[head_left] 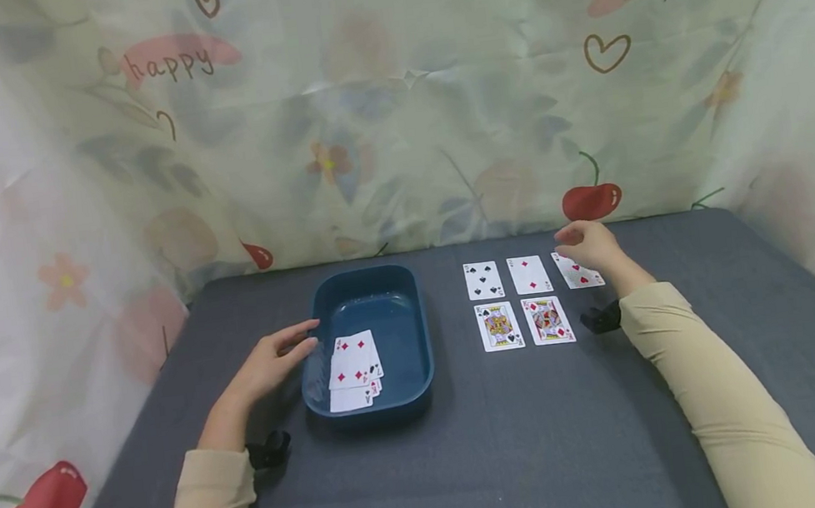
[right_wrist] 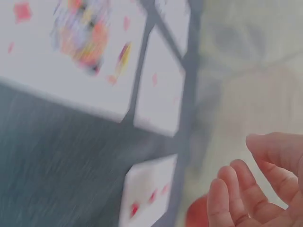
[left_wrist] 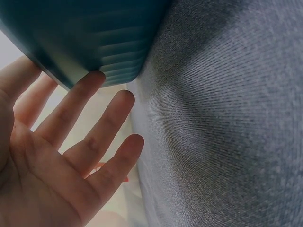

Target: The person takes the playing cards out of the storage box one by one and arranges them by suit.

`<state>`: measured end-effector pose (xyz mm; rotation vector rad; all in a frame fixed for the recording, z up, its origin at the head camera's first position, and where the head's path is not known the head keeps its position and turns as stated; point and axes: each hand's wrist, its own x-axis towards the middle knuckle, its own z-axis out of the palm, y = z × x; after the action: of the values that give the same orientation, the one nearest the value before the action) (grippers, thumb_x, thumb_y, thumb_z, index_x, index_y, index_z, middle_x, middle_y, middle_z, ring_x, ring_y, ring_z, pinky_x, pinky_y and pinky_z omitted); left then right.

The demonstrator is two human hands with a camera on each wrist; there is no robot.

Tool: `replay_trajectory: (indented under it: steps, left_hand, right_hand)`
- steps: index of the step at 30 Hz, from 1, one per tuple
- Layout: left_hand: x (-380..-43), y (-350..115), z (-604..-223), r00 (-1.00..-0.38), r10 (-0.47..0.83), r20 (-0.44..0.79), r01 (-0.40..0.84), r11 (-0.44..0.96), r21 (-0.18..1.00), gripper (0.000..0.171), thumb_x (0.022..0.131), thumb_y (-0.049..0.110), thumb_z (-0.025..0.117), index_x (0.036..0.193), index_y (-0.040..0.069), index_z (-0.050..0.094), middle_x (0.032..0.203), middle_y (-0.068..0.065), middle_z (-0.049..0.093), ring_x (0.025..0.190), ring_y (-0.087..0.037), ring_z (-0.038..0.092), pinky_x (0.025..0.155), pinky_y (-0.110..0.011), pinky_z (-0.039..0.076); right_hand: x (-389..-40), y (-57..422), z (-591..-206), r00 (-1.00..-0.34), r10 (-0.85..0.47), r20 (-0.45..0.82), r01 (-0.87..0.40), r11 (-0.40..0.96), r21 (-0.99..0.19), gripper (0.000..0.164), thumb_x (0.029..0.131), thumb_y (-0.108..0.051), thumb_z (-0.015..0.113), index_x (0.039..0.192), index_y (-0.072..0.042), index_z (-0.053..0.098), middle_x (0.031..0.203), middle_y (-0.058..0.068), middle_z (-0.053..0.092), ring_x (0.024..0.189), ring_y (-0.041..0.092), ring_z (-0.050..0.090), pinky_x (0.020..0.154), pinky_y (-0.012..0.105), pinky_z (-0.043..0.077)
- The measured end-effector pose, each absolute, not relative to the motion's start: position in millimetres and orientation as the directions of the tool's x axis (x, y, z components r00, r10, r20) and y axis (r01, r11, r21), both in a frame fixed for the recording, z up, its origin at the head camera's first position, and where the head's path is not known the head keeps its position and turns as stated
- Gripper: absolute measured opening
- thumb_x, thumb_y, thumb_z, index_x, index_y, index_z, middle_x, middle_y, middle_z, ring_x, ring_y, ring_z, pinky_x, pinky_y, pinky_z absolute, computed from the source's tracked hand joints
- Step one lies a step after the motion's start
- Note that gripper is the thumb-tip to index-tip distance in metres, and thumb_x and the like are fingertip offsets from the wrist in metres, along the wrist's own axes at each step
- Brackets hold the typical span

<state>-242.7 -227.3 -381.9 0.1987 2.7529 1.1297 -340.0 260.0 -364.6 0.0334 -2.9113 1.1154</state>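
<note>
My left hand (head_left: 270,368) is beside the blue bin (head_left: 427,327), fingers spread and nearly straight. In the left wrist view its fingertips (left_wrist: 97,78) are at the bin's outer wall; whether they press on it I cannot tell. Several playing cards lie overlapped in the bin, a four of diamonds (head_left: 351,363) on top. My right hand (head_left: 594,247) hovers over a hearts card (head_left: 582,274) at the right end of the back row. Its fingers are loosely bent; the right wrist view shows nothing between them, the hearts card (right_wrist: 149,191) flat on the table and apart from them.
Left of the hearts card lie a diamonds card (head_left: 529,275) and a spades card (head_left: 484,281). In front of these are a black-suit face card (head_left: 499,327) and a diamonds face card (head_left: 548,321). A patterned curtain (head_left: 407,120) stands behind the grey table (head_left: 490,446).
</note>
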Motion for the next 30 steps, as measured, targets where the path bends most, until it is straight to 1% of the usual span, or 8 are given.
replay_trajectory:
  steps: [5,9,14,16,18,24,26,30]
  left_hand:
    - [-244,-227,-383,-0.979,0.180,-0.100,0.057,0.704,0.708,0.051,0.096,0.037,0.050,0.141,0.016,0.041,0.146,-0.018,0.040,0.130,-0.039,0.043,0.105,-0.055,0.037]
    - [-243,-227,-382,-0.979,0.174,-0.105,0.049,0.705,0.708,0.050,0.096,0.036,0.050,0.141,0.016,0.041,0.146,-0.018,0.040,0.130,-0.039,0.043,0.105,-0.055,0.037]
    - [-243,-227,-382,-0.979,0.168,-0.112,0.040,0.704,0.709,0.051,0.096,0.037,0.050,0.142,0.017,0.041,0.147,-0.017,0.040,0.131,-0.039,0.042,0.105,-0.056,0.036]
    - [-243,-227,-382,-0.979,0.168,-0.113,0.039,0.703,0.710,0.051,0.096,0.037,0.050,0.142,0.017,0.041,0.147,-0.017,0.039,0.131,-0.039,0.042,0.106,-0.056,0.035]
    - [-243,-228,-382,-0.979,0.168,-0.115,0.038,0.703,0.710,0.051,0.096,0.038,0.050,0.142,0.018,0.041,0.147,-0.017,0.039,0.132,-0.039,0.041,0.106,-0.056,0.035]
    - [-243,-229,-382,-0.978,0.175,-0.113,0.043,0.701,0.712,0.051,0.096,0.038,0.049,0.142,0.018,0.041,0.147,-0.017,0.039,0.132,-0.039,0.041,0.106,-0.057,0.034]
    - [-243,-230,-382,-0.978,0.176,-0.112,0.044,0.699,0.714,0.051,0.096,0.038,0.049,0.142,0.018,0.041,0.147,-0.017,0.040,0.132,-0.039,0.041,0.106,-0.057,0.034]
    - [-243,-230,-382,-0.978,0.180,-0.109,0.050,0.700,0.713,0.051,0.096,0.039,0.050,0.142,0.018,0.041,0.146,-0.017,0.040,0.131,-0.039,0.042,0.106,-0.057,0.035]
  right_hand:
    - [-334,232,-348,-0.995,-0.097,0.037,-0.095,0.707,-0.701,0.037,0.092,-0.015,0.054,0.124,0.003,0.051,0.127,0.027,0.053,0.114,0.038,0.051,0.084,0.043,0.047]
    - [-327,207,-334,-0.981,-0.181,0.063,-0.169,0.666,-0.727,0.037,0.092,-0.013,0.055,0.125,0.004,0.051,0.128,0.027,0.053,0.117,0.039,0.052,0.090,0.045,0.046]
    - [-320,175,-322,-0.948,-0.296,0.118,-0.281,0.601,-0.748,0.034,0.090,-0.009,0.058,0.120,0.005,0.054,0.121,0.027,0.058,0.109,0.037,0.059,0.079,0.029,0.047]
    - [-316,161,-317,-0.935,-0.335,0.115,-0.299,0.569,-0.766,0.033,0.089,-0.009,0.059,0.120,0.004,0.054,0.120,0.026,0.058,0.108,0.037,0.060,0.076,0.026,0.046]
    - [-311,146,-313,-0.923,-0.371,0.106,-0.308,0.542,-0.782,0.033,0.089,-0.009,0.060,0.119,0.002,0.055,0.121,0.025,0.058,0.110,0.037,0.059,0.078,0.027,0.047]
    - [-300,100,-306,-0.876,-0.468,0.116,-0.367,0.493,-0.789,0.032,0.088,-0.010,0.062,0.118,-0.001,0.057,0.119,0.021,0.060,0.109,0.034,0.061,0.088,0.039,0.051]
    - [-297,85,-306,-0.859,-0.499,0.117,-0.382,0.473,-0.794,0.031,0.087,-0.008,0.063,0.117,0.000,0.057,0.116,0.021,0.062,0.108,0.033,0.062,0.090,0.038,0.052]
    - [-295,56,-308,-0.831,-0.546,0.101,-0.399,0.461,-0.793,0.031,0.087,-0.008,0.063,0.116,0.000,0.058,0.111,0.020,0.064,0.102,0.031,0.065,0.086,0.033,0.054]
